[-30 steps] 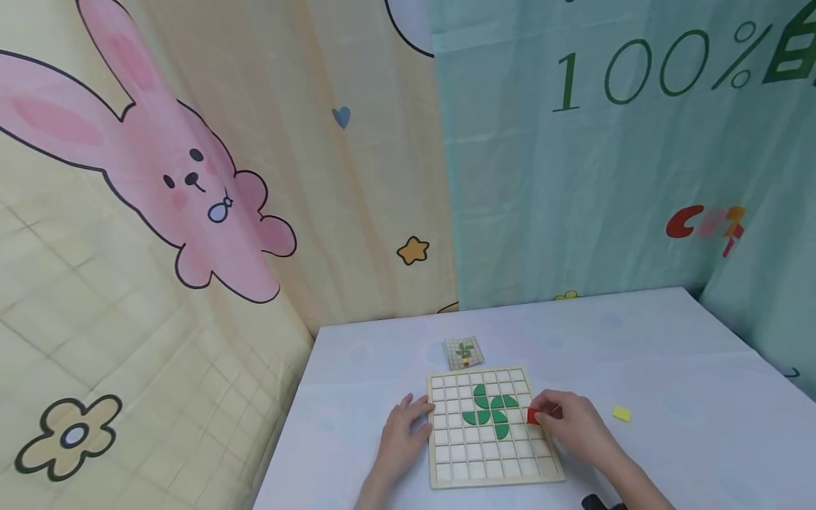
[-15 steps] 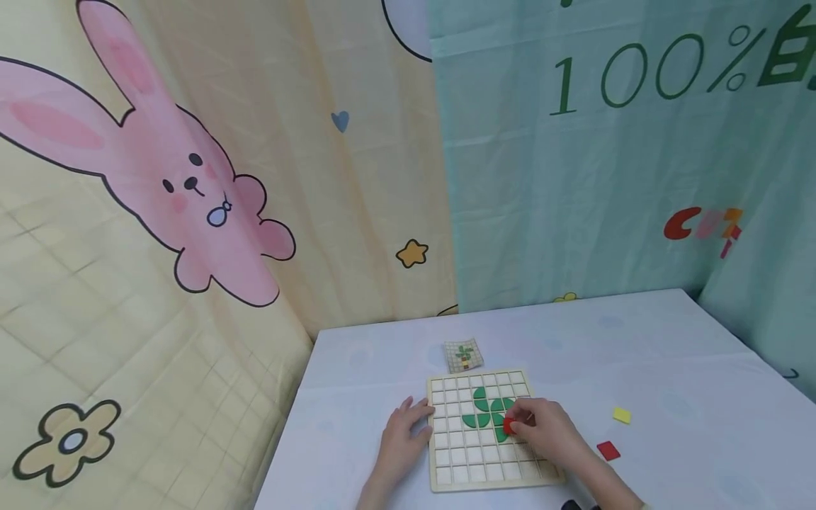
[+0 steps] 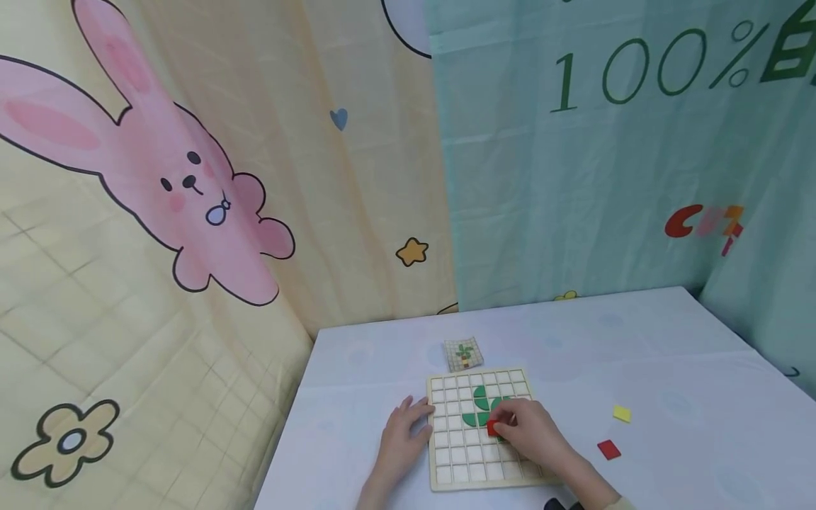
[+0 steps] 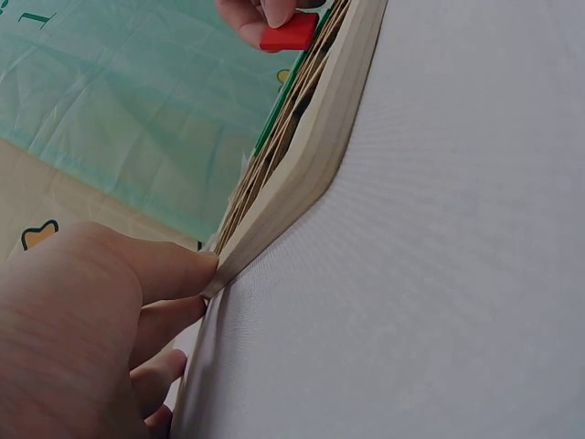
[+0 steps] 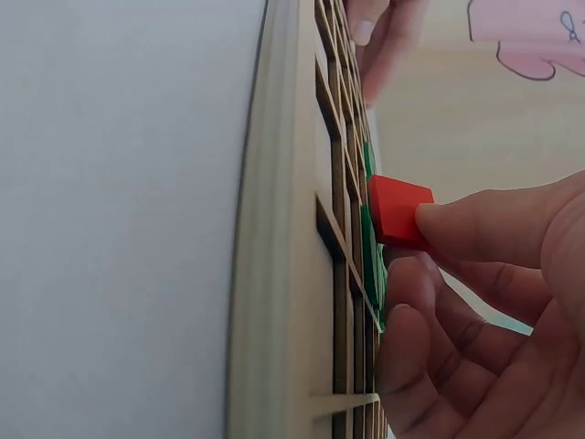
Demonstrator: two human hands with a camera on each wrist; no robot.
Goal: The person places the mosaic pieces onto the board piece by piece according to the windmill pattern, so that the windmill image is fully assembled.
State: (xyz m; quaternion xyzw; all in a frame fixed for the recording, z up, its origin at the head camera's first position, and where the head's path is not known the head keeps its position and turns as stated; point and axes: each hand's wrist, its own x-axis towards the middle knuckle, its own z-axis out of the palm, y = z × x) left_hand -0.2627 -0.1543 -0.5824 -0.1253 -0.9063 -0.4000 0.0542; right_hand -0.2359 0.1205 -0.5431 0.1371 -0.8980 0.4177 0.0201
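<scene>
A wooden grid board (image 3: 459,473) lies on the table, with green leaf-shaped pieces (image 3: 476,418) set in some of its squares. Over the middle of the board my right hand (image 3: 532,432) pinches a red square tile (image 5: 399,212) between thumb and fingers. The tile is just at the surface of the grid, by the green pieces; part of the green is hidden behind the hand. My left hand (image 3: 401,431) rests against the board's left edge, its fingers (image 4: 178,265) touching the rim without curling round it.
Behind the board lies a small pattern card (image 3: 464,353) with a green, yellow and red design. To the right, a yellow tile (image 3: 621,414) and another red tile (image 3: 608,450) lie on the white tablecloth (image 3: 688,425). Printed curtains (image 3: 357,177) hang behind the table.
My right hand has carried the red tile leftward from the board's right edge to its middle. A second red tile now shows on the table where the hand was covering. The left hand stays put.
</scene>
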